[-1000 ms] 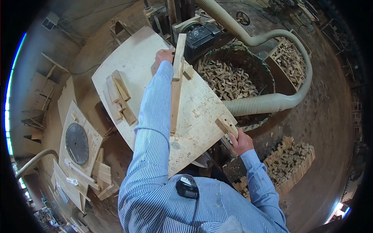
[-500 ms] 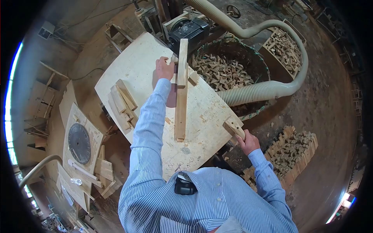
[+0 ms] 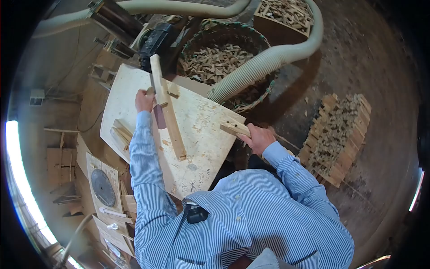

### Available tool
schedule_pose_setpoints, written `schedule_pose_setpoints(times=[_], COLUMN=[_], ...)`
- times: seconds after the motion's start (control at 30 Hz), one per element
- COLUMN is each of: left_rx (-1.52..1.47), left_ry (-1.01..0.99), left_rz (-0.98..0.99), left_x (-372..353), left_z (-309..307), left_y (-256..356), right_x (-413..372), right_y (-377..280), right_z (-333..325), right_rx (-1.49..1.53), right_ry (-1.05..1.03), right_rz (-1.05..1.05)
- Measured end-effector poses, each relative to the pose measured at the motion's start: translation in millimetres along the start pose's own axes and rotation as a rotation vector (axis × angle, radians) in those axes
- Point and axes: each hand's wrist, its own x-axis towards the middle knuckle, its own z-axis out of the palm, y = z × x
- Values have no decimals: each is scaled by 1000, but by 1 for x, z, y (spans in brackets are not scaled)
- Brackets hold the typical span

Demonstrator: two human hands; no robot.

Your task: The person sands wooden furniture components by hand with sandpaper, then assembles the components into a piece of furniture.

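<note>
My left hand (image 3: 144, 101) is closed at the left side of the long wooden guide (image 3: 174, 130), with its fingertips around a small wooden piece (image 3: 150, 91). A pale upright-edged bar (image 3: 156, 76) lies over the far end of the guide, and a dark reddish strip (image 3: 159, 116) shows beside it on the pale board table (image 3: 201, 139). At the table's right corner, my right hand (image 3: 259, 139) grips a short wooden block (image 3: 235, 127) with dark holes in its top. Parts of both hands' fingers are hidden.
Several wooden pieces (image 3: 120, 134) lie at the table's left edge. Beyond the table are a motor (image 3: 156, 40), a basket of offcuts (image 3: 219, 62) and a ribbed hose (image 3: 251, 74). Stacked blocks (image 3: 336, 136) stand on the floor at right, and a round disc (image 3: 103, 187) is at lower left.
The head view has turned and shifted. My left hand is nearer to me along the guide. My right hand has brought its block further in over the table's corner.
</note>
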Motion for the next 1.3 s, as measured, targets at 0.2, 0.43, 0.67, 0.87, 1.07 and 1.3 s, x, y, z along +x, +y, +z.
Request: schedule_pose_setpoints(times=[0.2, 0.43, 0.67, 0.87, 1.07, 1.3], left_rx=[-138, -491, -445, -449, -240, -194], left_ry=[211, -207, -393, -256, -148, -170], left_rz=[-88, 313, 461, 448, 254, 268], left_x=[-91, -247, -314, -317, -346, -376], left_z=[-45, -44, -24, -21, 3, 25], left_y=[63, 211, 278, 273, 214, 188], right_x=[-4, -16, -26, -2, 20, 3], right_y=[16, 23, 12, 69, 186, 290], right_z=[4, -4, -27, -91, -104, -27], right_rx=[111, 319, 695, 640, 116, -10], right_ry=[74, 377, 75, 35, 65, -644], right_rz=[-137, -387, -348, -260, -11, 383])
